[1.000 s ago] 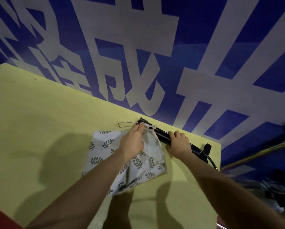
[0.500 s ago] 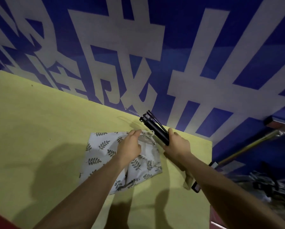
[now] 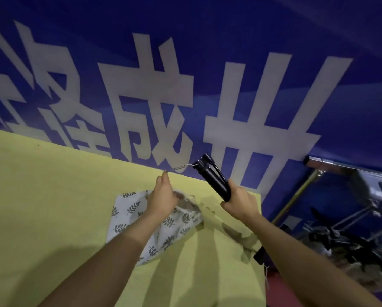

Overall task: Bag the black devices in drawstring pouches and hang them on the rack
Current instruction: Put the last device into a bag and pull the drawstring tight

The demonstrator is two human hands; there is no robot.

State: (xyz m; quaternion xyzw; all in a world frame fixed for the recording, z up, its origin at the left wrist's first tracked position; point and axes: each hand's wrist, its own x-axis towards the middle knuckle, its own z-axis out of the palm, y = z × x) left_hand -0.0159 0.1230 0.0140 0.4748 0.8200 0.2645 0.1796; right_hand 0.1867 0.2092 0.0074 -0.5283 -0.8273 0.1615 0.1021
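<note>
At our right fingertips sits the lower end of the black device [image 3: 213, 177], a bundle of slim black tubes; our right hand [image 3: 239, 203] is wrapped tight round it, with the device tilted up and to the left, lifted clear of the table. From the device's far end a thin metal wire loop [image 3: 182, 167] sticks out leftward. Our left hand [image 3: 162, 197] is raised just left of the device, thumb and forefinger pinched narrowly together at the loop's left tip; whether they actually grip the wire we cannot tell, since that spot is small and blurred.

Under the left hand and wrist lies 1 drawstring pouch [image 3: 130, 214], white cloth printed with grey leaf sprigs, resting on the yellow table [image 3: 41, 196]. Its gathered mouth, with a pale cord, points right, toward the gap between our 2 hands, and the left forearm hides part of it. Near the table's right edge, by our right forearm, a small black part [image 3: 259, 254] shows; it is too hidden to identify.

Beyond the table's far edge stands a blue wall banner [image 3: 207, 52] with large white characters. Far right, a metal rack bar [image 3: 340, 166] runs along, with dark gear [image 3: 340, 244] heaped below it.
</note>
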